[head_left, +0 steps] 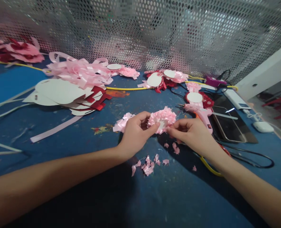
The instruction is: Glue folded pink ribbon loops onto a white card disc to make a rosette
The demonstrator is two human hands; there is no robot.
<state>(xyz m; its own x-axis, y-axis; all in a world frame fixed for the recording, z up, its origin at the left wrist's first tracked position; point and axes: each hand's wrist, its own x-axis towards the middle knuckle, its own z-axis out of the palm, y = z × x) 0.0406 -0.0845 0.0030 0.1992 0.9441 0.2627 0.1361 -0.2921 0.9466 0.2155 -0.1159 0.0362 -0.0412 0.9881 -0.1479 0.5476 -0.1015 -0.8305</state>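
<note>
My left hand [135, 132] and my right hand [190, 132] meet at a pink ribbon rosette [163, 116] held just above the blue table [59, 139]. The left thumb and fingers pinch its left side. The right fingers pinch its lower right edge. Both hands are closed on it. A small bunch of pink ribbon loops [122, 123] lies just left of my left hand. Pink ribbon scraps [148, 165] lie scattered on the table below my hands.
A pink glue gun [202, 113] lies right of my hands, beside a phone [228, 122], black cables [252, 158] and a white charger [262, 126]. White card discs with red ribbon [62, 95], a pink ribbon pile [81, 71] and finished rosettes [164, 77] sit behind. A perforated metal screen [154, 31] backs the table.
</note>
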